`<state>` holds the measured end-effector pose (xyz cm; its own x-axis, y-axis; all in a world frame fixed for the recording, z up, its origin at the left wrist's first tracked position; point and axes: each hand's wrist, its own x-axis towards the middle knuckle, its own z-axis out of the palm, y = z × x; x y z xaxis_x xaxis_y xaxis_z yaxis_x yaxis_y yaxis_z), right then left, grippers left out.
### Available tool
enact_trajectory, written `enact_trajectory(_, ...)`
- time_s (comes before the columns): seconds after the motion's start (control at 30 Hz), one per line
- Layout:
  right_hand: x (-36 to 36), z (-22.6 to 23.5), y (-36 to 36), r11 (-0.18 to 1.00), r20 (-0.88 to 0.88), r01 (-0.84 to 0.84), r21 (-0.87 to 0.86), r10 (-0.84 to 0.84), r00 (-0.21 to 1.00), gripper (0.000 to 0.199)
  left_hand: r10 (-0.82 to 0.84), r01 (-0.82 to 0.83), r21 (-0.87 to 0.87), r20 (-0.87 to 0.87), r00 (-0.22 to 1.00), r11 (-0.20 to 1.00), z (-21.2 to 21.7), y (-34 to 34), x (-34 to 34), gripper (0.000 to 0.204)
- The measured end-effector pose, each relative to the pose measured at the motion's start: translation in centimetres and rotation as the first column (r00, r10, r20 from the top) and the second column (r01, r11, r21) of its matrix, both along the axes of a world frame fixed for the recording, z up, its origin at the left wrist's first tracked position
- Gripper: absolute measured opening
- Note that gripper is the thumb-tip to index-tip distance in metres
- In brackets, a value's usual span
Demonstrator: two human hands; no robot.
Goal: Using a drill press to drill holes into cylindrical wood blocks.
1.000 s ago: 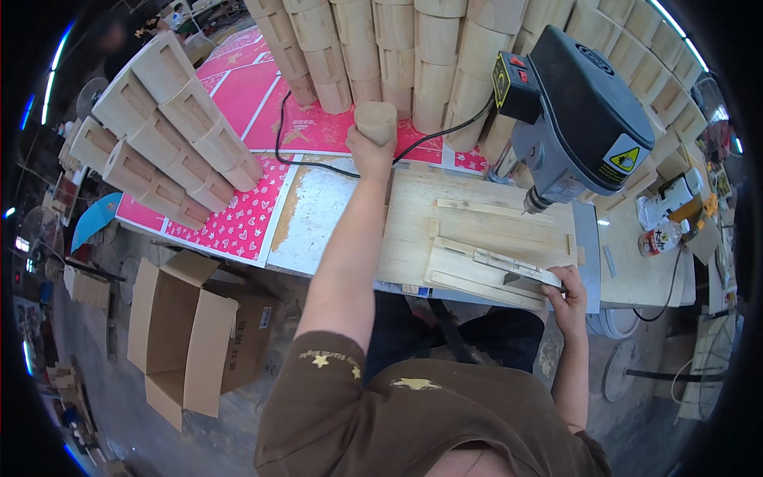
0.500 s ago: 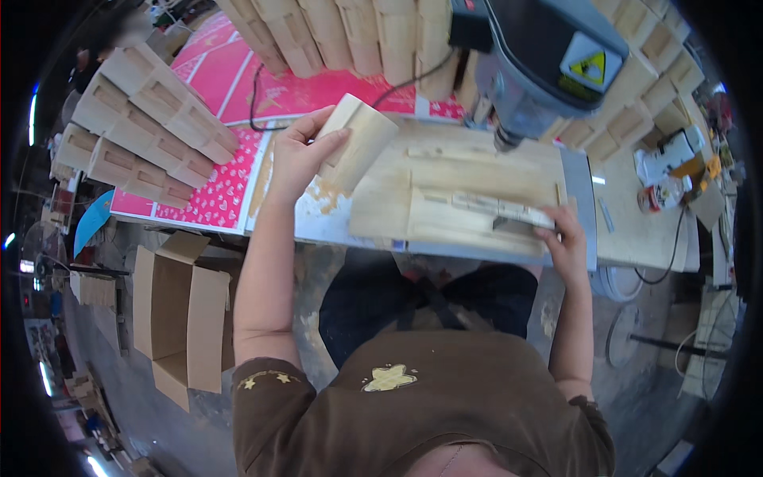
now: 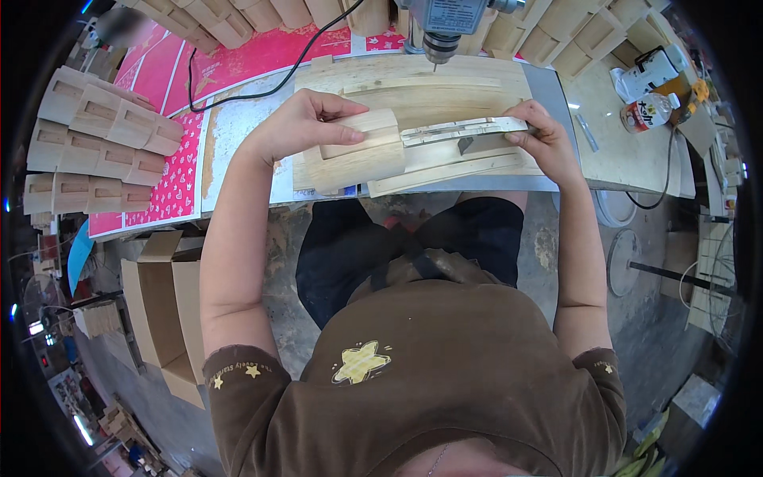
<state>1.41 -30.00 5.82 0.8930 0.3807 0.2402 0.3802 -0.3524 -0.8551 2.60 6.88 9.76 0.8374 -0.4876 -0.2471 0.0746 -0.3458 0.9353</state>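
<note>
My left hand is closed round a pale, round-sided wooden block, thumb on top and fingers behind. My right hand pinches the right end of a narrow whitish strip, which has a small dark metal piece on its lower side. The strip's left end meets the block's right end; whether it enters the block cannot be made out. Both are over a wooden board with raised rails on the bench. Beyond the hands hangs a drill press chuck with a thin bit.
Stacked wooden blocks stand at the left, with more rows at the back. A black cable crosses the pink table cover. At right are a bottle and a knife-like tool. An open cardboard box sits on the floor.
My left hand has brought the block down and turned it to lie lengthwise. The strip in my right hand has been raised and now meets the block's end. The whole view has shifted.
</note>
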Motion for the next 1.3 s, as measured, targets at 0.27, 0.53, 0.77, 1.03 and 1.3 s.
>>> enact_trajectory(0.27,-0.6,0.4,0.3,0.998,0.029,0.045,-0.038,-0.044,0.999,0.026,-0.009,0.007,-0.035,-0.061,0.998,0.999,-0.6,-1.2,-0.1,0.046)
enact_trajectory(0.53,-0.8,-0.3,2.5,0.998,0.086,0.041,-0.042,-0.038,0.996,0.028,0.468,-0.454,-0.325,-0.039,0.883,0.830,-4.3,-6.9,0.5,0.047)
enact_trajectory(0.77,-2.1,0.7,2.6,0.975,0.204,0.170,-0.142,-0.139,0.969,0.034,0.882,-0.749,-0.467,0.206,0.424,0.469,-7.2,-7.5,-1.7,0.039)
enact_trajectory(1.03,1.8,0.6,1.1,0.947,0.230,0.290,-0.141,-0.253,0.940,0.035,0.449,-0.516,-0.152,0.728,0.518,0.843,-7.8,-10.0,-4.8,0.064)
enact_trajectory(1.3,3.8,-0.3,4.2,0.966,0.294,0.243,-0.093,-0.206,0.933,0.036,0.315,-0.663,0.141,0.795,0.518,0.735,-9.6,-6.9,-2.5,0.077)
